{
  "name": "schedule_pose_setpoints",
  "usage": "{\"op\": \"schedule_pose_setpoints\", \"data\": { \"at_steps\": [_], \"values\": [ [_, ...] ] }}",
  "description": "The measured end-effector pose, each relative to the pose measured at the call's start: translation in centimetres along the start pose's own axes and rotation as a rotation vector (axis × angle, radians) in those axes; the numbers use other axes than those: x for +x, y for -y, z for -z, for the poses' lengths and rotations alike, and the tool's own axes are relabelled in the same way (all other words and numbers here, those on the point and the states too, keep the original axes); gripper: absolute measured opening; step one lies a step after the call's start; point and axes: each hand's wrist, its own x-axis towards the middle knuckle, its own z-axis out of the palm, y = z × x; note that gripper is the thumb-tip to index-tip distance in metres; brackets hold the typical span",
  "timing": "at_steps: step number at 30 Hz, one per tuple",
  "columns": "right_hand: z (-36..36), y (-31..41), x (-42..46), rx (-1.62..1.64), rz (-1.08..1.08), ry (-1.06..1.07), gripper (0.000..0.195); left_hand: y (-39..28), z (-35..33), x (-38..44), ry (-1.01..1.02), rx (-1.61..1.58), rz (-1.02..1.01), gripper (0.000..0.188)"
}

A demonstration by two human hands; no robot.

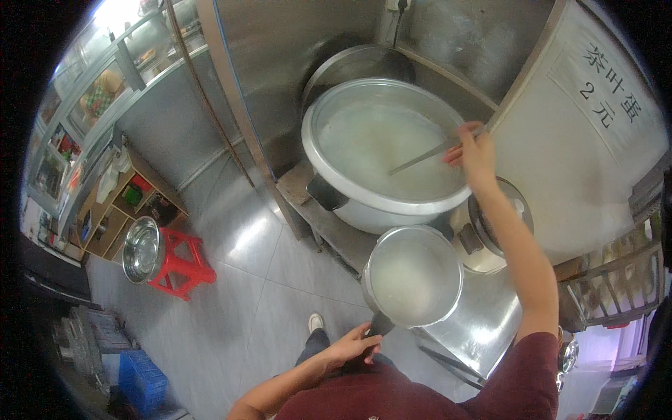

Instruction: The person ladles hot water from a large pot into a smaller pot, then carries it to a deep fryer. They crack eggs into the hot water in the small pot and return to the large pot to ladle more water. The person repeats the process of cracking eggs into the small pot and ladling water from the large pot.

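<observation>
My left hand (355,344) grips the black handle (381,324) of a metal pot (369,278), which holds a cloudy whitish liquid. In my right hand (479,152) is the long metal handle of a utensil (424,157), perhaps a ladle. Its lower end dips into the pale, cloudy liquid (367,136) of a large round metal cooker (317,157), so its head is hidden. The smaller pot is in front of the cooker, at its near side, over the edge of the metal counter (472,328).
A large round lid (362,52) leans behind the cooker. Right of it sits a lidded pot (506,215), partly behind my forearm. A panel with a written paper sign (604,89) rises at right. On the floor at left, a steel basin (142,251) rests on a red plastic stool (189,262).
</observation>
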Motion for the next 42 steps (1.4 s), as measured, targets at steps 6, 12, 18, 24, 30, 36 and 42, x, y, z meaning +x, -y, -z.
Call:
{"op": "schedule_pose_setpoints", "data": {
  "at_steps": [6,12,18,24,30,36,42],
  "values": [
    [3.4,6.1,0.9,-0.047,0.042,-0.031,0.027,0.1,-0.1,-0.1,-0.003,-0.038,-0.003,0.054],
    [7.4,12.4,-0.2,-0.162,0.133,-0.077,0.029,-0.7,-0.8,-0.5,-0.048,0.011,-0.007,0.050],
    [11.6,18.0,-4.6,-0.264,0.210,-0.096,0.030,0.8,0.3,0.4,0.004,-0.018,-0.055,0.050],
    [15.2,17.3,-10.6,-0.276,0.082,-0.176,0.030,0.2,-0.6,0.3,0.000,0.019,-0.077,0.021],
    [13.2,9.7,-20.2,-0.318,-0.056,-0.129,0.030,-0.6,-1.5,-0.3,-0.053,0.032,-0.051,0.021],
    [13.9,6.2,-27.3,-1.005,0.726,0.757,0.022,0.2,-2.0,0.0,-0.165,0.183,-0.076,0.040],
    [15.3,1.5,-28.5,-0.742,1.195,0.588,0.027,0.4,-2.4,0.5,-0.241,0.236,-0.063,0.041]
  ]
}}
